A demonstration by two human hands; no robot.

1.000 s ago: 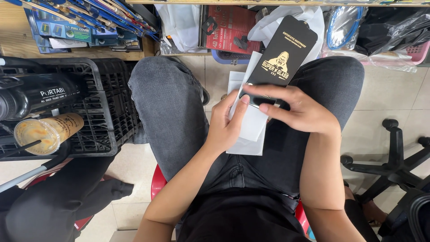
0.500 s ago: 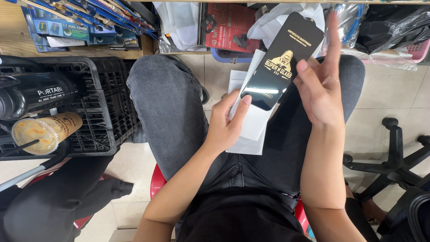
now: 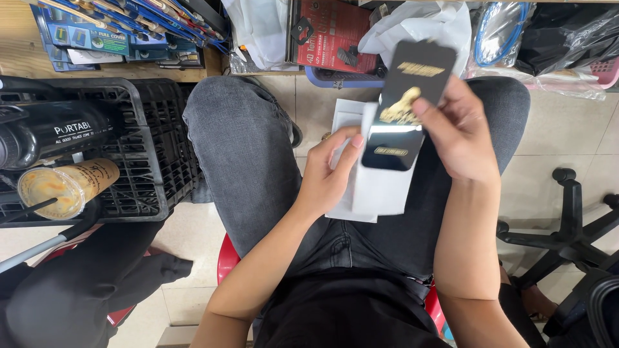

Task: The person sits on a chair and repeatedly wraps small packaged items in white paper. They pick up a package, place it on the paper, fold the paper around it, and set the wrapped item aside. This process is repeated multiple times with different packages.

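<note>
Left hand (image 3: 325, 177): fingers closed on white sleeve (image 3: 380, 187), black packet (image 3: 403, 106) just above them. Right hand (image 3: 458, 132): fingers pinching the packet's right edge, over the lap.

The right hand (image 3: 461, 132), which was laid flat across the black packet (image 3: 406, 106) a second ago and then lifted off it with fingers spread and pointing up half a second ago, is now brought back to the packet, its fingertips (image 3: 422, 106) set against the packet's right edge near the gold print. The packet itself is now seen blurred and tipped a little more upright above the white sleeve (image 3: 374, 187), more of its glossy lower end being shown. The left hand (image 3: 329, 174) is shifted only slightly, its thumb now stretched along the sleeve's left edge.
</note>
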